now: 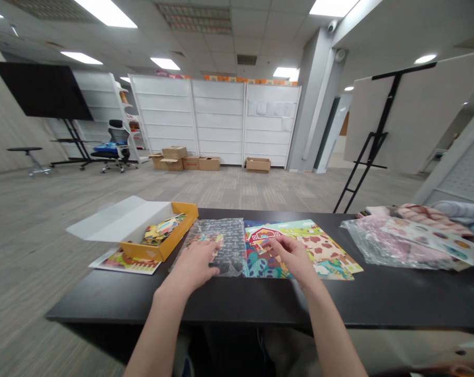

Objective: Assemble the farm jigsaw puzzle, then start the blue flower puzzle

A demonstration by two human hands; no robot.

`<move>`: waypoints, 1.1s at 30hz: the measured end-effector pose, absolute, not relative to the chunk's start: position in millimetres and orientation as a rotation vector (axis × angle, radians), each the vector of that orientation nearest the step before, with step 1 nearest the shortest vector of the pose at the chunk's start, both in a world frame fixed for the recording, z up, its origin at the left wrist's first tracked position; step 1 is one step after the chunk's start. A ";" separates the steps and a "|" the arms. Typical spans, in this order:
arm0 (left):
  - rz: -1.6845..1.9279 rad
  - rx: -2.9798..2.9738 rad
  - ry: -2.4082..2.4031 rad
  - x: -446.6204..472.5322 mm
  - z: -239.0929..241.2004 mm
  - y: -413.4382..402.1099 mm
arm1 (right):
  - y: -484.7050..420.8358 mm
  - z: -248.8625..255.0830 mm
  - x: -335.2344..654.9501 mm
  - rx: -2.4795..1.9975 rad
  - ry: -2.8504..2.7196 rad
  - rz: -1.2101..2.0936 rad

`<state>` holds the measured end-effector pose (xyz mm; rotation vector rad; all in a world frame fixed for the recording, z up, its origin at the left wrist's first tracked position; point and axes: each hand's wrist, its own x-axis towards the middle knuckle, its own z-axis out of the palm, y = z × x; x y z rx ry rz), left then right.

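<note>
On the black table [237, 303], the left hand [195, 266] is laid open on a clear bubble-wrap bag [229, 238]. The right hand [292, 257], fingers bent, is set on the puzzle board [339, 262] just right of it, and any grip cannot be told. A red barn [262, 234] and brown cow patches [319, 245] are printed there; lettering cannot be read.

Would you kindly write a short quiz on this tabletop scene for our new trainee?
1. Fill in: the yellow box stands to the ____ of the clear plastic bag.
2. True or false: the left hand rests on the clear plastic bag.
3. The right hand touches: A the yellow box; B the farm picture board; C an office chair.
Key: 1 left; 2 true; 3 B.
</note>
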<state>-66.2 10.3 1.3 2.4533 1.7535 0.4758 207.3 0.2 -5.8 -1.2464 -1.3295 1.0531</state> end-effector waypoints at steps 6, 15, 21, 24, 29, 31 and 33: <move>0.535 2.290 2.117 -76.3 13.0 4.6 | -18.5 12.1 178.6 -0.985 -1.699 1.307; 0.865 2.181 2.100 -71.7 14.2 4.6 | -16.2 -8.1 111.0 -0.936 -1.792 1.411; 0.928 2.154 2.080 -72.1 13.2 1.8 | -3.5 -9.2 93.0 -0.982 -1.838 1.413; 0.919 2.183 2.066 -74.6 11.2 1.5 | -8.0 2.2 114.6 -0.886 -1.880 1.552; 0.924 2.287 1.857 -78.6 6.0 3.3 | -0.8 8.9 181.9 -1.176 -1.918 1.233; 0.948 2.371 1.677 -75.7 3.9 4.2 | 7.8 -0.4 205.3 -1.534 -1.840 0.675; 0.985 2.412 1.554 -68.4 2.3 4.4 | 14.2 -13.2 221.9 -1.802 -1.833 0.276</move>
